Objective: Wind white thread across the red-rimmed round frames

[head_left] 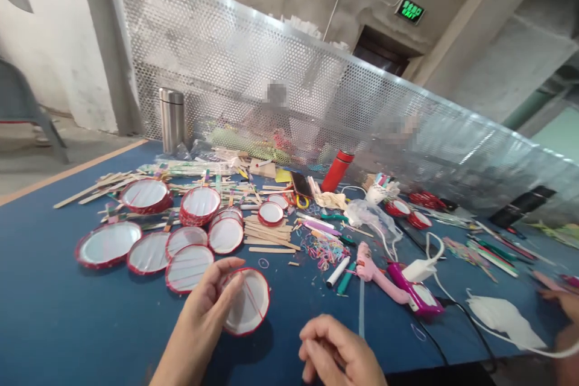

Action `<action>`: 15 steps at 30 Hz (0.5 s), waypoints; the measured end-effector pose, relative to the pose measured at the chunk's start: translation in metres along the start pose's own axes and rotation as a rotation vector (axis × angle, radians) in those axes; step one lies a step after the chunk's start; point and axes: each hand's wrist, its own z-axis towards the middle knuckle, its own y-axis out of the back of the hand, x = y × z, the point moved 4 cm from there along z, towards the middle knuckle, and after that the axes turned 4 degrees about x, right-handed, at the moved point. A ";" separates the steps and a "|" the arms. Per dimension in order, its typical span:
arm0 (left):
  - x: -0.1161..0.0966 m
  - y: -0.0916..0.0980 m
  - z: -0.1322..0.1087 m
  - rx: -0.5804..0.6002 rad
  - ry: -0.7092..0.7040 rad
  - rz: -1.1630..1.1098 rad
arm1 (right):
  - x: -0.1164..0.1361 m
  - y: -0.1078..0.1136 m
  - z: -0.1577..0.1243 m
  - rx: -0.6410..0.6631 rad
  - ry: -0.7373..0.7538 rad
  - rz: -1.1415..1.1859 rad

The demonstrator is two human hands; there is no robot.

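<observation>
My left hand [219, 292] grips the left edge of a small round disc [248, 307] with a red rim, a pale face and thin bands across it. The disc is raised a little and casts a shadow on the blue table [54, 307]. To its right, my right hand [337, 350] is curled near the front edge, its fingers bent together; whatever they hold, if anything, is hidden. Similar red-rimmed discs [190, 268] lie beyond and left of my left hand, some stacked. Colorful rubber bands [323, 250] are heaped past my right hand.
A pink glue gun [380, 277], a purple power strip [414, 292] and white cables lie at the right. Wooden sticks [269, 232] are mid-table. A steel flask [172, 120] and red bottle [337, 170] stand before a perforated metal screen [316, 84]. Another person's hand [558, 295] is far right.
</observation>
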 end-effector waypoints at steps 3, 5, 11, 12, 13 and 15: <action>0.002 0.003 0.001 0.015 0.034 0.054 | 0.012 0.036 0.017 -0.146 0.132 -0.420; 0.004 0.005 0.002 0.018 0.036 0.094 | 0.016 0.056 0.032 -0.225 0.175 -0.799; 0.018 0.002 0.007 0.152 0.012 0.198 | 0.000 0.083 0.078 -0.188 0.106 -1.290; 0.020 0.002 0.008 0.162 -0.009 0.234 | -0.001 0.084 0.084 -0.194 0.113 -1.285; 0.021 0.002 0.008 0.166 -0.031 0.275 | -0.001 0.084 0.088 -0.200 0.119 -1.277; 0.022 0.001 0.008 0.167 -0.067 0.348 | 0.000 0.084 0.096 -0.215 0.123 -1.269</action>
